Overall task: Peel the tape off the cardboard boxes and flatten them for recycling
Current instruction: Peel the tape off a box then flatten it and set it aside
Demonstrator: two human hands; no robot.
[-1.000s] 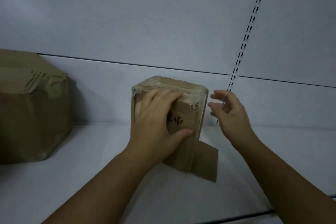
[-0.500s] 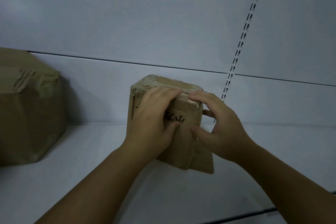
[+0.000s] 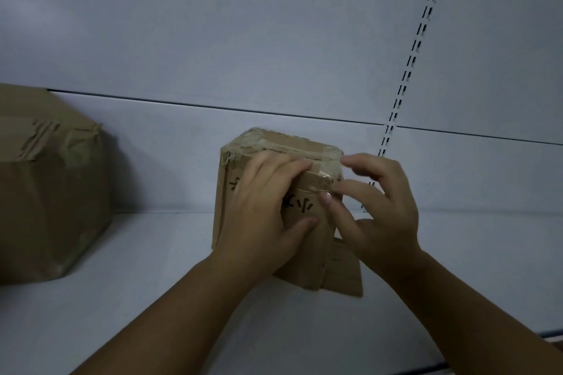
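Black handwritten marks [image 3: 300,205] on the small box [image 3: 286,143] (partly covered): not legible.

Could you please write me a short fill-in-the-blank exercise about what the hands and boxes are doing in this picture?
The left hand presses flat on the front of the ____ of the two boxes. The right hand pinches the clear ____ near the top right corner of the small box. The large box stands to the small box's ____.
Missing words: smaller; tape; left.
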